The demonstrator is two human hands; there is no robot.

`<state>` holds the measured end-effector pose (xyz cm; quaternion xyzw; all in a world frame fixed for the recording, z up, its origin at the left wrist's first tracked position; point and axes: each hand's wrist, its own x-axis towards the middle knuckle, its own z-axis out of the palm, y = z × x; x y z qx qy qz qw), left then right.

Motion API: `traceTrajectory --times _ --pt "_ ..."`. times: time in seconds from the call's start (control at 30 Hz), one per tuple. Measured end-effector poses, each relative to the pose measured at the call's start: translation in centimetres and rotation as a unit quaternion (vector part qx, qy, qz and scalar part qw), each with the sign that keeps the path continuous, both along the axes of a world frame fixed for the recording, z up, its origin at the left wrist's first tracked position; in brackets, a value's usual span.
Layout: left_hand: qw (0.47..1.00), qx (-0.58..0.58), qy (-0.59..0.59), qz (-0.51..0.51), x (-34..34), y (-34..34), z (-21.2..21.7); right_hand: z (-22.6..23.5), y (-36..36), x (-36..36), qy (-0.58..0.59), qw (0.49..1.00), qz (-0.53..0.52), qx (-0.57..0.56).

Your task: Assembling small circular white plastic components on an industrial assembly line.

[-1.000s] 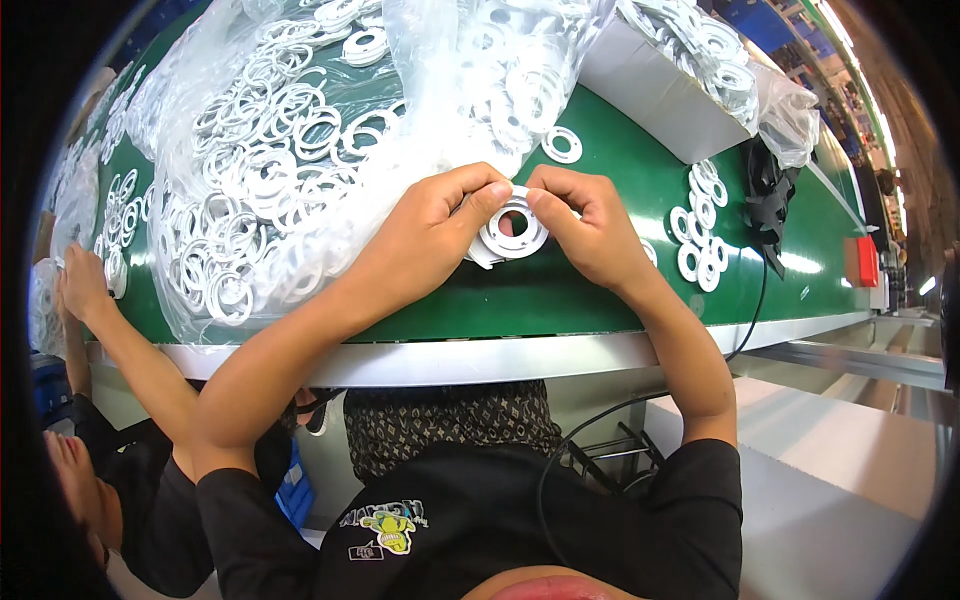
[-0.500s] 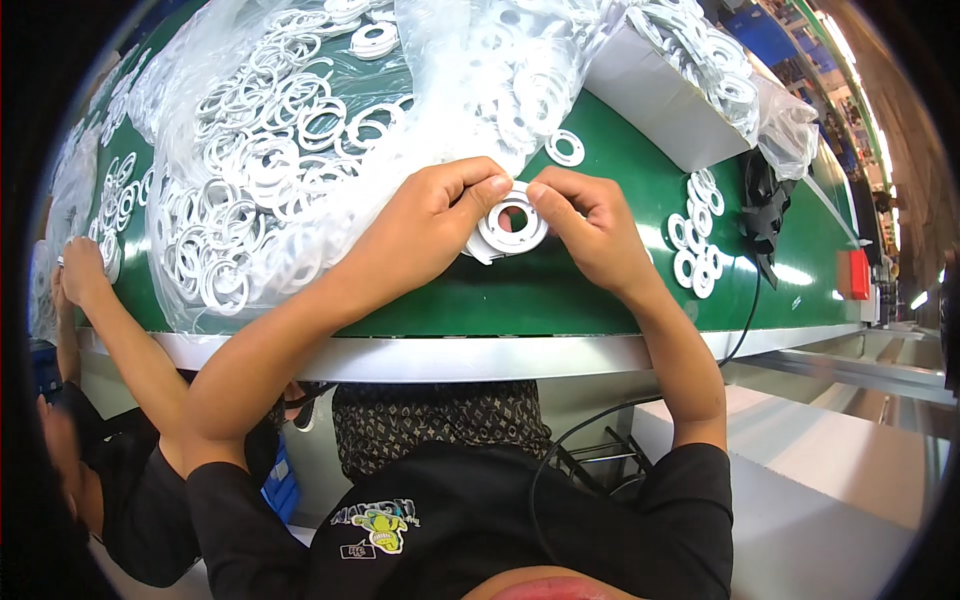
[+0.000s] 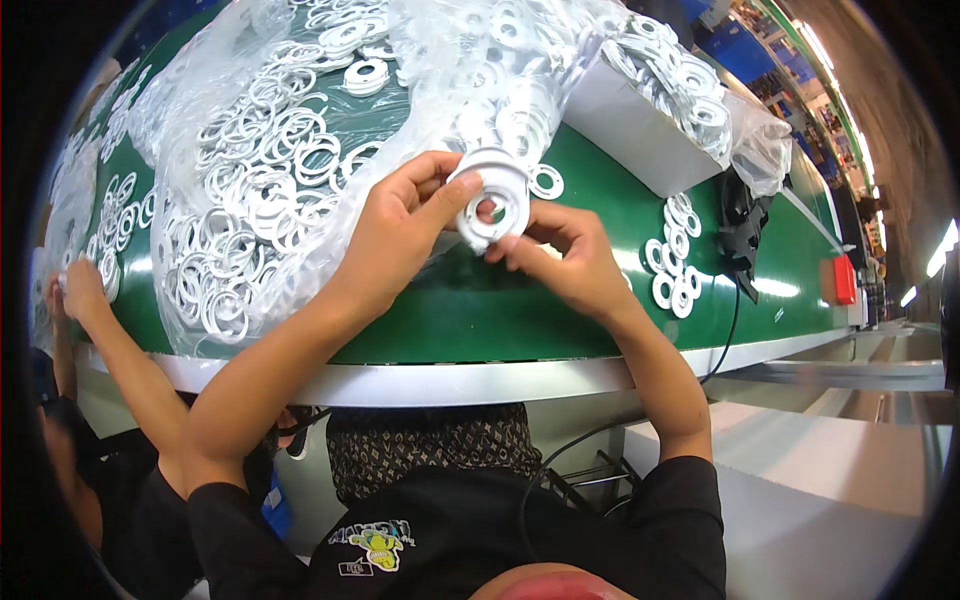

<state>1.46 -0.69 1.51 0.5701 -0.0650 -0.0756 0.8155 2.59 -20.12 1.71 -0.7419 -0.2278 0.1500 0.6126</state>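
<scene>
A white round plastic part point(image 3: 513, 190) with a hole through its middle is held up over the green table. My left hand point(image 3: 410, 215) grips its left side, thumb on the face and fingers behind. My right hand point(image 3: 560, 250) pinches its lower right edge with thumb and fingers. The part is tilted, its face toward me. To its left, many loose white rings point(image 3: 275, 185) lie on a spread clear plastic bag point(image 3: 345, 235). Just behind the right hand, a single white ring point(image 3: 546, 181) lies on the green surface.
A white box point(image 3: 640, 135) full of white parts stands at the back right. Several small white discs point(image 3: 680, 245) lie right of my hand, near a black object point(image 3: 742, 225) with a cable and a red box point(image 3: 844, 280). At left, a co-worker's hand point(image 3: 85, 290) works.
The white part has turned from lying nearly flat to standing tilted up. My right hand has moved from its upper right edge down to its lower edge.
</scene>
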Motion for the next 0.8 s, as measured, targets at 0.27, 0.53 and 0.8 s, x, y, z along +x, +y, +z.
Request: traceTrajectory --times 0.27,0.53,0.8 --pt "0.987 0.108 -0.113 -0.044 -0.43 -0.98 -0.27 0.21 -0.72 0.22 -0.037 0.999 -0.027 0.004" --pt "0.972 0.194 -0.127 -0.041 -0.29 -0.54 -0.42 -0.07 -0.34 0.16 -0.034 0.998 -0.024 -0.036" --pt "0.995 0.084 -0.028 -0.046 -0.27 -0.77 -0.05 -0.62 -0.09 0.09 0.002 0.997 -0.073 0.034"
